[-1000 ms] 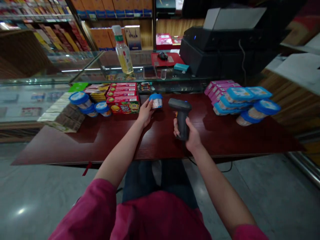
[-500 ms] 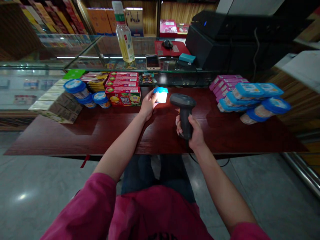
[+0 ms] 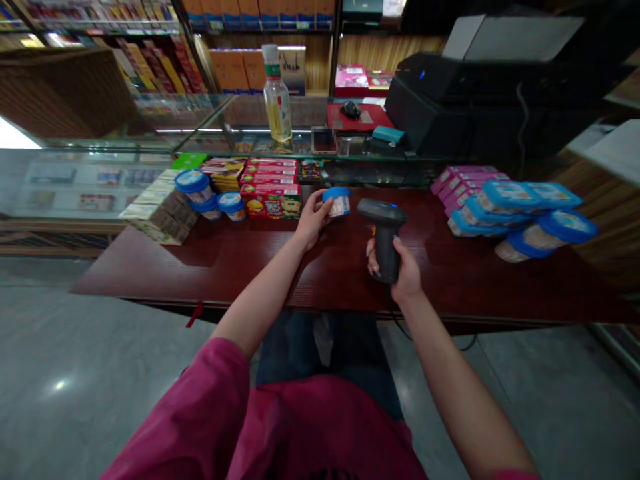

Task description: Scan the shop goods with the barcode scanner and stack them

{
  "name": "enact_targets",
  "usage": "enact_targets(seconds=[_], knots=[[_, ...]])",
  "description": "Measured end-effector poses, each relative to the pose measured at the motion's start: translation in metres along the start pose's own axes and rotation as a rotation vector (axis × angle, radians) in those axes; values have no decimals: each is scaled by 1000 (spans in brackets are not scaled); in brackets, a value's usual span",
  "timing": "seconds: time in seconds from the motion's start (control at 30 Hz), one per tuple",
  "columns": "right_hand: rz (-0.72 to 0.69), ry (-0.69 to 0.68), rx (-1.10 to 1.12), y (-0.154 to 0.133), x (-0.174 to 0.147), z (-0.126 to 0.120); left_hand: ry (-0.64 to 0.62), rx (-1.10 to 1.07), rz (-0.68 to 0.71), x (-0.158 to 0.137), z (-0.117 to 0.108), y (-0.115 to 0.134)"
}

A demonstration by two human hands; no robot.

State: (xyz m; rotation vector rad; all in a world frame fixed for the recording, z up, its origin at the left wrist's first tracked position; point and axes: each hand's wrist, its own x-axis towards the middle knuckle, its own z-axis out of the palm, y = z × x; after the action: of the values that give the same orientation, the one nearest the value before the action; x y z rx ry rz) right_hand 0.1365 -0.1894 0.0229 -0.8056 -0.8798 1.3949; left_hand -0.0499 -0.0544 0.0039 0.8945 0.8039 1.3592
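Note:
My left hand (image 3: 314, 219) is closed around the side of a small tub with a blue lid (image 3: 338, 201), tilted a little over the dark red wooden table (image 3: 250, 267). In my right hand (image 3: 404, 270) is a black barcode scanner (image 3: 385, 233), upright by its handle with its head pointing left at the tub. A short gap lies between the scanner head and the tub. Left of my left hand are red snack boxes (image 3: 271, 200) and several similar blue-lidded tubs (image 3: 232, 205).
At the right stand blue-lidded packs (image 3: 517, 197), stacked tubs (image 3: 555, 230) and pink boxes (image 3: 463, 187). Pale green cartons (image 3: 160, 210) sit at the left. Behind, a glass counter carries a bottle (image 3: 277, 107), a phone (image 3: 324, 141) and a mouse (image 3: 351, 109). The scanner's cable (image 3: 400, 327) hangs off the front edge.
The bright scanner light on the tub has gone out, and its printed label shows now. The tub has tilted slightly. The view has shifted; both hands keep their hold.

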Motion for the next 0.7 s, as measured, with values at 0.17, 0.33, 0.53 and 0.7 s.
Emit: enact_targets(seconds=[0.17, 0.33, 0.53, 0.7], knots=[[56, -2, -5, -1, 7, -1, -41, 87, 225, -28, -24, 46], [71, -40, -22, 5, 19, 13, 106, 457, 561, -55, -88, 131], [77, -66, -66, 16, 22, 31, 314, 895, 630, -56, -171, 186], [86, -40, -116, 15, 16, 34, 337, 1219, 566, -41, -204, 178]])
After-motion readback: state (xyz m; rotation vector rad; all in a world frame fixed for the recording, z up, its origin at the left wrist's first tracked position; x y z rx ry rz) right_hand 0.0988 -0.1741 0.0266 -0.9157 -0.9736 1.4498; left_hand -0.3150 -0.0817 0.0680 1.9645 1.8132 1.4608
